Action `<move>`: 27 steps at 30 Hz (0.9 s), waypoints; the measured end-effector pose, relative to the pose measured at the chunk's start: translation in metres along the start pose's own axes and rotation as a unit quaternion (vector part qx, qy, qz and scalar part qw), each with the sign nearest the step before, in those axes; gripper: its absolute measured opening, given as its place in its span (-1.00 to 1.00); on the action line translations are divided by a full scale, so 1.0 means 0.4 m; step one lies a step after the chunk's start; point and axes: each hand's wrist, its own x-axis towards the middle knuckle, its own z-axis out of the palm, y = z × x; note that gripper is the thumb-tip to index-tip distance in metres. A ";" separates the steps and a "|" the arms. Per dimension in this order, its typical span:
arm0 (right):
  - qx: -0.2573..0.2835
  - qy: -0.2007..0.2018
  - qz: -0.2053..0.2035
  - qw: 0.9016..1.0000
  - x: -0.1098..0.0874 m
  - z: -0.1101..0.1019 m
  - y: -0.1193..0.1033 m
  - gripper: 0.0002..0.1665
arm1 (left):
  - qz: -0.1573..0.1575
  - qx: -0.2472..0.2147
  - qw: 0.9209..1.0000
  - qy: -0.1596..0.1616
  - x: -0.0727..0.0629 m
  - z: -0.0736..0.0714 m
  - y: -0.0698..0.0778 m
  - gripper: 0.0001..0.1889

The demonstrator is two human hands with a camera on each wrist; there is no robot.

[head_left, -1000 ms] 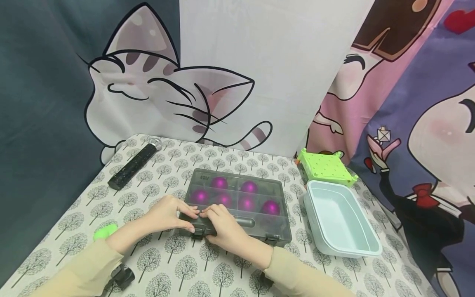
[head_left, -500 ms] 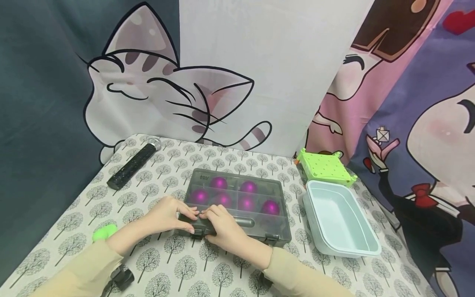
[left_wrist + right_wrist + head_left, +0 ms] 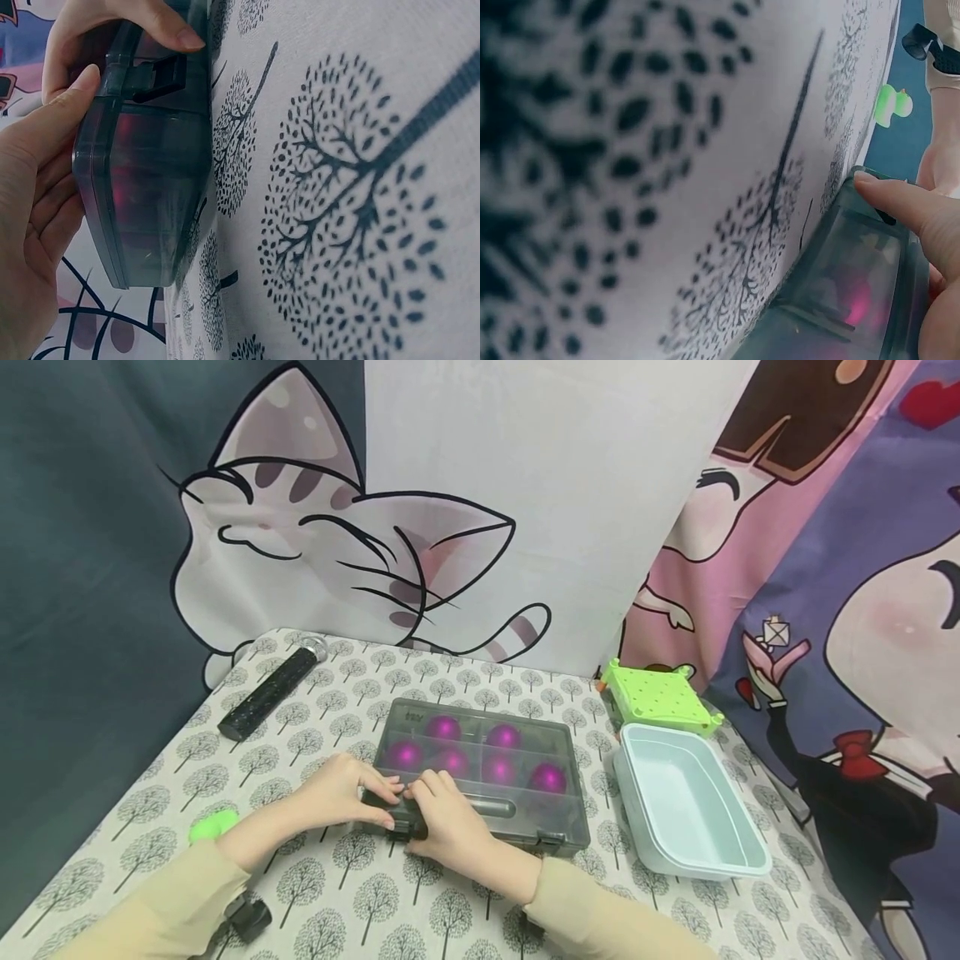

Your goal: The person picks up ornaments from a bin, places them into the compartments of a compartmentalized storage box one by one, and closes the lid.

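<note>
A smoky see-through plastic storage box [image 3: 536,810] lies in the middle of the table, lid down. Several purple balls [image 3: 500,769] show through its divided lid. At its front left corner my left hand [image 3: 335,793] holds the lid edge, fingers on top and thumb at the front rim. Right beside it, my right hand [image 3: 453,818] grips the front edge, fingers over the lid and thumb low on the front by the left latch [image 3: 159,79]. That latch sticks out from the box front in the left wrist view. The right latch [image 3: 550,840] sits farther along the front.
To the right stands a pale blue basin [image 3: 693,802], with a light green perforated plastic stand [image 3: 660,697] behind it. A black microphone [image 3: 270,692] lies back left. A bright green object [image 3: 213,825] is by the left forearm. Printed curtains hang behind the table.
My right hand has shifted slightly left, its thumb moving left along the box front beside the latch. The left hand and the box have stayed in place.
</note>
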 end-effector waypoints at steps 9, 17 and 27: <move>-0.005 -0.004 -0.013 1.000 0.016 0.002 0.008 -0.35 | 0.008 0.008 1.000 -0.004 -0.005 0.000 0.000 -0.73; -0.001 -0.021 -0.025 0.999 0.018 -0.002 0.015 -0.30 | 0.007 0.009 1.000 -0.006 -0.005 0.001 0.004 -0.73; -0.008 -0.023 -0.028 0.999 0.018 -0.005 0.015 -0.31 | -0.001 -0.006 1.000 -0.016 -0.001 -0.017 0.003 -0.72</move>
